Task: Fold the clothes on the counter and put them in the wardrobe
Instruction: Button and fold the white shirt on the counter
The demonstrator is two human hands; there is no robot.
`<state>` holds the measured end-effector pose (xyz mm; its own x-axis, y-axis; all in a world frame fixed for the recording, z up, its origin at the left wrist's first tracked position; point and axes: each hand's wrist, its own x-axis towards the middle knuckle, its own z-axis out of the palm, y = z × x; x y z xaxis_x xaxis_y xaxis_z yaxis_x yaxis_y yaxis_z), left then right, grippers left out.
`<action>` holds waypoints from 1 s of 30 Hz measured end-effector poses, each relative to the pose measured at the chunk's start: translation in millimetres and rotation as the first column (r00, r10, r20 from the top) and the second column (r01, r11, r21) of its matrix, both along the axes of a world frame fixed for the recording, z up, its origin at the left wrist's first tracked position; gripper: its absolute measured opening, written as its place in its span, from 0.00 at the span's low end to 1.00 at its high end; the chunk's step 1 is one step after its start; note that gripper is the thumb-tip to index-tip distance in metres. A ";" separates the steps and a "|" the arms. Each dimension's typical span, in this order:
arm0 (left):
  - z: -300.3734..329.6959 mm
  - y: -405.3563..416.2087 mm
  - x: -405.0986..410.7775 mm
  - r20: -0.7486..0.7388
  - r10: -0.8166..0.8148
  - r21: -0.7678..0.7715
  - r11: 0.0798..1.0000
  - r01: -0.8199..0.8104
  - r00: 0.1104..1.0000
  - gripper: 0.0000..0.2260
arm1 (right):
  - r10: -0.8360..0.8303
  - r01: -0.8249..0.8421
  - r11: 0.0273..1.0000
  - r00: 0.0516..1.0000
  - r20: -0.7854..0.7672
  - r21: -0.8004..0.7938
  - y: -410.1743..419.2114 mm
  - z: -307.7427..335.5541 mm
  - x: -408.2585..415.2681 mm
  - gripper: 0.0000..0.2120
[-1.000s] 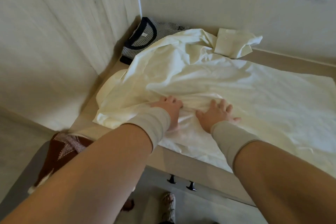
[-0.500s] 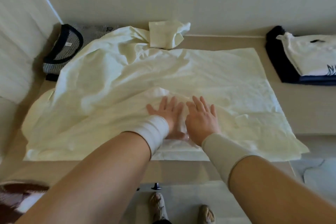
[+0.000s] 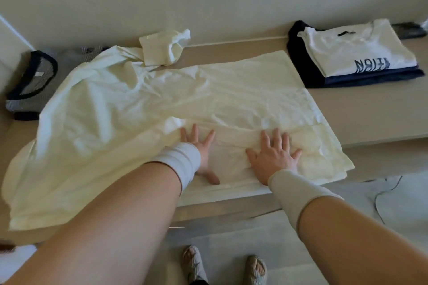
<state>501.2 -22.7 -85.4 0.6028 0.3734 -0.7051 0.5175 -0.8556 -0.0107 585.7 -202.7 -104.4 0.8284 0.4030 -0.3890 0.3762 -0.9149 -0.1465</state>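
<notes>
Fingers of left hand [image 3: 201, 150] and right hand [image 3: 274, 155] splayed flat on cream shirt [image 3: 162, 109], spread unfolded on counter [image 3: 370, 118]. Folded stack [image 3: 356, 53] waits right; wardrobe stage not begun.

Soft, even indoor light fills the frame with a warm yellowish cast, and the cream shirt [image 3: 143, 109] at centre is pale and nearly washed out. Shadows are faint, showing mostly under the folded stack [image 3: 356, 58] at upper right. Wide-angle distortion bends the tabletop [image 3: 370, 120] edge, and the lower forearms look slightly soft.
</notes>
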 end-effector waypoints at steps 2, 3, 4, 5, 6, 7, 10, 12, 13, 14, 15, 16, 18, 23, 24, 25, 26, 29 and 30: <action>3.2 -5.8 3.2 -0.013 0.005 0.008 1.000 -0.005 1.000 0.62 | -0.041 0.041 0.999 0.999 -0.018 -0.009 -7.8 4.1 9.4 0.34; 5.5 -6.5 3.5 -0.011 0.009 0.011 1.000 -0.008 1.000 0.62 | -0.036 0.036 0.999 0.999 -0.014 -0.027 -10.3 6.3 12.9 0.34; 7.7 -7.3 2.1 -0.005 0.015 0.009 1.000 -0.015 1.000 0.62 | -0.019 0.019 0.999 1.000 0.000 -0.046 -13.2 8.2 14.6 0.33; 8.3 -6.8 1.2 0.011 0.029 0.004 1.000 -0.029 1.000 0.60 | 0.007 -0.006 0.999 1.000 0.023 -0.054 -15.1 10.1 16.1 0.33; 7.2 -6.2 -0.2 0.036 0.048 -0.006 0.999 -0.048 0.998 0.58 | 0.033 -0.031 0.998 0.999 0.039 -0.056 -17.0 11.8 16.6 0.33; 5.9 -6.3 -1.1 0.060 0.075 -0.015 0.997 -0.074 0.995 0.55 | 0.058 -0.056 0.996 0.998 0.037 -0.063 -18.5 12.6 17.9 0.32; 4.9 -4.4 -2.5 0.107 0.113 -0.011 0.994 -0.112 0.988 0.45 | 0.022 -0.030 0.987 0.998 -0.054 -0.159 -18.4 22.9 30.8 0.33; 8.8 -0.8 1.5 0.123 0.097 0.005 0.995 -0.098 0.988 0.40 | -0.032 0.023 0.982 0.998 -0.046 -0.189 -15.0 35.2 43.9 0.32; 8.5 2.8 6.4 0.146 0.087 0.026 0.995 -0.092 0.986 0.37 | 0.000 -0.001 0.986 1.000 -0.002 -0.164 -12.2 40.0 49.6 0.31; 11.1 3.7 11.5 0.162 0.076 0.054 0.995 -0.086 0.984 0.34 | 0.073 -0.067 0.990 0.996 0.050 -0.126 -8.4 42.8 53.9 0.30; 11.4 5.7 17.1 0.185 0.079 0.083 0.992 -0.095 0.980 0.31 | 0.155 -0.148 0.985 0.984 0.083 -0.085 -3.0 44.1 57.6 0.30; 12.1 9.5 24.5 0.211 0.086 0.102 0.989 -0.110 0.974 0.29 | 0.221 -0.218 0.975 0.971 0.091 -0.040 6.3 45.5 62.1 0.30; 11.9 10.6 38.7 0.269 0.152 0.051 0.984 -0.171 0.951 0.28 | 0.307 -0.309 0.950 0.950 0.055 0.038 22.6 46.6 66.2 0.30; 8.1 39.6 86.1 0.260 0.183 -0.051 0.983 -0.176 0.948 0.29 | 0.430 -0.418 0.899 0.900 -0.077 0.128 73.9 33.7 88.6 0.29; 6.3 49.9 93.9 0.245 0.182 -0.052 0.983 -0.174 0.952 0.29 | 0.422 -0.413 0.905 0.902 -0.089 0.104 80.1 28.0 96.9 0.28; 1.3 63.8 102.0 0.236 0.192 -0.052 0.981 -0.185 0.953 0.30 | 0.381 -0.376 0.924 0.920 -0.091 0.066 86.8 22.0 109.3 0.27; -2.2 74.9 107.5 0.236 0.199 -0.040 0.980 -0.195 0.951 0.29 | 0.300 -0.300 0.954 0.951 -0.077 0.014 90.2 18.4 122.3 0.27; -5.8 102.6 127.2 0.263 0.233 -0.009 0.971 -0.239 0.936 0.26 | 0.038 -0.037 0.995 0.999 0.018 -0.094 103.0 19.7 158.4 0.27; -6.4 110.3 135.8 0.280 0.250 -0.006 0.966 -0.258 0.927 0.24 | 0.078 -0.075 0.994 0.996 0.033 -0.073 110.2 20.9 164.9 0.27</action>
<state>637.0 87.6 -91.8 0.6539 0.5579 -0.5110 0.7037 -0.6966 0.1399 750.6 -92.5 -83.5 0.8101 0.4377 -0.3902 0.4492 -0.8909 -0.0668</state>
